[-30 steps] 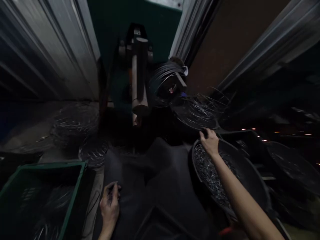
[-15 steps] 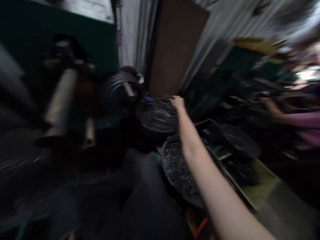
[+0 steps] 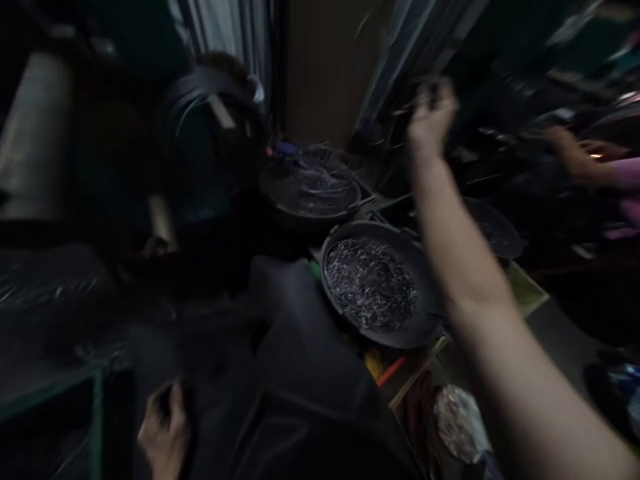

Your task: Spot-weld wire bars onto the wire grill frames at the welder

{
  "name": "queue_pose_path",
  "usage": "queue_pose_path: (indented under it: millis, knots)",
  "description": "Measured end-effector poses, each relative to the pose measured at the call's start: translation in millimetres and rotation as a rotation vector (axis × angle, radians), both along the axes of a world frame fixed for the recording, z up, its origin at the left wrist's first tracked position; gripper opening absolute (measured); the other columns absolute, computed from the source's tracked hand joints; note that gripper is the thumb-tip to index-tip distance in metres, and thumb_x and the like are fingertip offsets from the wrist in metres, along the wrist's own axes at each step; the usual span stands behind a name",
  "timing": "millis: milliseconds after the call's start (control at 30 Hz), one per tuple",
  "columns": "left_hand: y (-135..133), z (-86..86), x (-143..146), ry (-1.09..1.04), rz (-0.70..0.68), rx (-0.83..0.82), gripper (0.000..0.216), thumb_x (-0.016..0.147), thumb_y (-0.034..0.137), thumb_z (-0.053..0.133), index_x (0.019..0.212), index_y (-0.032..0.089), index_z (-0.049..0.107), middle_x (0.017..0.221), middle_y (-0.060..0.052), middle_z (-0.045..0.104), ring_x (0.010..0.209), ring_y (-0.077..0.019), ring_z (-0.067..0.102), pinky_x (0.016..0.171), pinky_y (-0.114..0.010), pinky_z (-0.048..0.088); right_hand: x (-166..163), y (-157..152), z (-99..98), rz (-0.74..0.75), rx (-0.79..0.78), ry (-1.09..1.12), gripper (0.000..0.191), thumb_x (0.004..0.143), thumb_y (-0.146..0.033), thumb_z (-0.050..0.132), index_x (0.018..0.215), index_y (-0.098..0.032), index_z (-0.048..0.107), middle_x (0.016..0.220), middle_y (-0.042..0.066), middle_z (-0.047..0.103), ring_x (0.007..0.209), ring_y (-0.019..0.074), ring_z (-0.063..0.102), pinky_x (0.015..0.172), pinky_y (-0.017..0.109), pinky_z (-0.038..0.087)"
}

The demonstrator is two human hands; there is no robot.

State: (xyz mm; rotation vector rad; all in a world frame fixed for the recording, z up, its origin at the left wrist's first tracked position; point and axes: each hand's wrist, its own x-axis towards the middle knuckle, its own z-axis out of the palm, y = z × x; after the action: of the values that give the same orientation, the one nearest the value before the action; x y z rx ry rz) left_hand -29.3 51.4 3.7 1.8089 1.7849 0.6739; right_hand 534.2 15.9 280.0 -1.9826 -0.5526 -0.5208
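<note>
My right hand (image 3: 431,115) is raised high on the right, blurred by motion, fingers curled around something dark I cannot make out. Below my forearm sits a round black basin (image 3: 430,320) full of small shiny metal pieces (image 3: 370,283). Behind it stands a second black basin (image 3: 350,207) with loose wire in it. My left hand (image 3: 163,430) rests low on dark cloth over my lap, fingers closed on a small dark object. A coil of wire (image 3: 200,110) hangs on a machine at the upper left.
A green crate (image 3: 75,390) shows at the lower left. Another dark basin (image 3: 495,230) stands at the right. A co-worker's hand (image 3: 575,150) and pink sleeve (image 3: 625,173) reach in at the far right. Corrugated metal wall (image 3: 230,33) stands behind.
My right hand has lifted off the far basin's rim and swung up and to the right. The view turned right and down, bringing my left hand back into sight.
</note>
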Motion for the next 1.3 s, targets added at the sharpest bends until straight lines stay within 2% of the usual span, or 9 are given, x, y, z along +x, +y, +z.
queue_pose_path:
  millis: [133, 267, 367, 500, 633, 800, 1067, 1167, 1300]
  knots:
    - [-8, -2.4, -20, 0.047, 0.026, -0.056, 0.037, 0.074, 0.051, 0.047, 0.088, 0.019, 0.059, 0.084, -0.006, 0.066, 0.081, -0.023, 0.062, 0.07, -0.031, 0.047, -39, -78, 11.1, 0.354, 0.019, -0.299, 0.025, 0.086, -0.032, 0.046, 0.098, -0.025, 0.066, 0.096, -0.005, 0.062, 0.102, 0.0125, 0.054, 0.089, 0.028, 0.037]
    - [-1, 9.7, -12, -0.073, -0.001, -0.024, 0.039, 0.076, 0.051, 0.048, 0.093, 0.018, 0.059, 0.086, -0.005, 0.064, 0.082, -0.0205, 0.061, 0.076, -0.031, 0.048, -108, -112, -14.1, 0.372, 0.21, -0.032, 0.023, 0.08, -0.044, 0.057, 0.079, -0.022, 0.062, 0.063, -0.004, 0.053, 0.061, 0.0074, 0.054, 0.063, 0.027, 0.042]
    - [5, 33.7, 4, -0.3, -0.148, 0.017, 0.049, 0.077, 0.048, 0.055, 0.116, 0.018, 0.052, 0.107, -0.009, 0.061, 0.095, -0.0199, 0.06, 0.085, -0.033, 0.048, -158, -95, -57.5, 0.551, 0.209, 0.393, 0.03, 0.075, -0.05, 0.06, 0.078, -0.021, 0.056, 0.056, -0.005, 0.043, 0.045, 0.0066, 0.04, 0.048, 0.024, 0.037]
    - [13, 65.0, 20, -0.55, -0.507, 0.143, 0.107, 0.058, 0.051, 0.075, 0.143, 0.025, 0.016, 0.146, -0.017, 0.024, 0.128, -0.0301, 0.038, 0.096, -0.042, 0.043, -218, -64, -122.6, 0.957, 0.215, 0.907, 0.036, 0.07, -0.053, 0.068, 0.079, -0.019, 0.059, 0.049, -0.007, 0.033, 0.042, 0.0056, 0.031, 0.046, 0.022, 0.035]
    - [28, 72.4, 12, -0.522, -0.566, 0.109, 0.123, 0.052, 0.052, 0.079, 0.144, 0.03, 0.001, 0.151, -0.017, 0.005, 0.136, -0.0341, 0.024, 0.104, -0.049, 0.034, -249, -43, -179.4, 1.152, 0.117, 1.196, 0.033, 0.068, -0.049, 0.073, 0.079, -0.019, 0.063, 0.049, -0.006, 0.031, 0.043, 0.005, 0.03, 0.044, 0.021, 0.032]
    - [27, 66.3, -4, -0.427, -0.616, -0.065, 0.114, 0.059, 0.043, 0.078, 0.146, 0.025, 0.007, 0.14, -0.016, 0.036, 0.129, -0.0293, 0.037, 0.108, -0.047, 0.029, -262, -26, -218.9, 1.201, -0.099, 1.3, 0.04, 0.061, -0.053, 0.075, 0.077, -0.017, 0.065, 0.05, -0.005, 0.034, 0.043, 0.0052, 0.031, 0.041, 0.02, 0.028]
    - [24, 53.9, -5, -0.424, -0.541, -0.16, 0.078, 0.061, 0.041, 0.077, 0.127, 0.017, 0.043, 0.116, -0.012, 0.058, 0.109, -0.0242, 0.055, 0.099, -0.039, 0.041, -277, -35, -214.8, 1.08, -0.26, 0.885, 0.043, 0.073, -0.057, 0.062, 0.089, -0.018, 0.068, 0.068, 0.002, 0.056, 0.06, 0.011, 0.051, 0.05, 0.021, 0.041]
    - [34, 71.6, -9, -0.541, -0.55, -0.035, 0.072, 0.057, 0.035, 0.08, 0.121, 0.02, 0.05, 0.121, -0.011, 0.055, 0.117, -0.0251, 0.049, 0.104, -0.04, 0.036, -284, -40, -184.9, 1.13, -0.258, 0.58, 0.03, 0.083, -0.047, 0.056, 0.087, -0.02, 0.069, 0.073, 0.003, 0.061, 0.065, 0.0125, 0.055, 0.057, 0.023, 0.045]
    - [33, 95.4, 1, -0.991, -0.174, 0.048, 0.074, 0.063, 0.034, 0.077, 0.128, 0.031, 0.043, 0.145, -0.005, 0.031, 0.135, -0.0246, 0.028, 0.109, -0.042, 0.027, -308, -36, -133.2, 1.239, 0.08, 0.057, 0.021, 0.083, -0.017, 0.057, 0.098, -0.027, 0.068, 0.081, 0.001, 0.064, 0.072, 0.0139, 0.057, 0.066, 0.028, 0.046]
